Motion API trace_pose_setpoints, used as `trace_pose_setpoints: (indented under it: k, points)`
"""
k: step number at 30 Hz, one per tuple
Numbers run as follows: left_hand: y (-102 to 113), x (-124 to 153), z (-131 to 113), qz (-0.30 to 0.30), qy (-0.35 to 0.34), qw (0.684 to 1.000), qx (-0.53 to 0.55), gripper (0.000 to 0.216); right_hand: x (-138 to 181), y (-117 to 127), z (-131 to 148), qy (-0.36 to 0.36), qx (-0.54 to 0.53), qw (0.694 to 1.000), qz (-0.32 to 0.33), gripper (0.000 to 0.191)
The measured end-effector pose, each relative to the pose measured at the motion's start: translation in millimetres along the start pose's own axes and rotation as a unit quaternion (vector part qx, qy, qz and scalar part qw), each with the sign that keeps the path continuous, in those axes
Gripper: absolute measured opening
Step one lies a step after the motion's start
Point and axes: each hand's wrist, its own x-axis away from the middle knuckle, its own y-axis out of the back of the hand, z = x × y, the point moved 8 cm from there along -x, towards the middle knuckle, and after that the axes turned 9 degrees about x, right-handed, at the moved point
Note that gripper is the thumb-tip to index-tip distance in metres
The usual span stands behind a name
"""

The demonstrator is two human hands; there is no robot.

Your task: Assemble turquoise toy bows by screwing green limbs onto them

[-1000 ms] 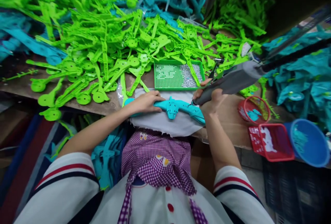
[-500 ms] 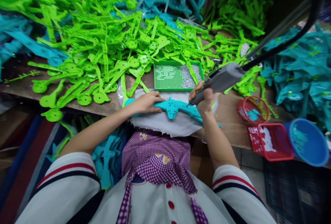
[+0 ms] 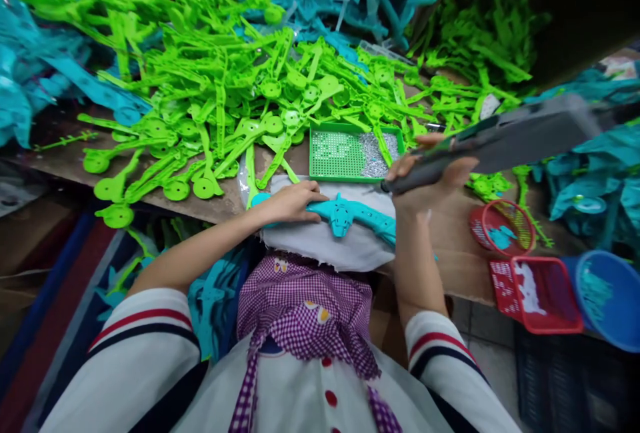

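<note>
My left hand (image 3: 295, 202) grips a long turquoise plastic part (image 3: 342, 214) by its left portion, pressing it onto a white cloth (image 3: 320, 248). The part has a raised hub in the middle and a curved arm running right, its end hidden behind my right forearm. My right hand (image 3: 423, 186) is wrapped round a grey electric screwdriver (image 3: 520, 140), tilted nearly flat with its nose pointing left, up off the part. Just behind the part stands a green tray (image 3: 334, 178) with small silvery screws on its perforated floor.
Bright green plastic arms (image 3: 200, 86) are heaped across the table's back and left. Turquoise parts (image 3: 575, 180) pile up at right. A round red basket (image 3: 524, 218), a square red basket (image 3: 560, 326) and a blue tub (image 3: 617, 306) stand at the right edge.
My right hand has lifted the screwdriver away from the part's right arm, swinging its body flatter and to the right. My left hand stays on the part. The view has shifted slightly.
</note>
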Motion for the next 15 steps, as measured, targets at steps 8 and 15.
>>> trace_pose_setpoints:
  k: [8, 15]
  points:
    - [1.5, 0.4, -5.2, 0.007, -0.002, 1.0, -0.012, 0.051, -58.0, -74.7, -51.1, 0.016, 0.045, 0.999, -0.012, 0.054]
    - [2.9, 1.4, -7.2, 0.007, 0.002, 1.0, -0.009, 0.047, -61.0, -72.7, -74.9, 0.01, 0.049, 0.999, -0.012, 0.054]
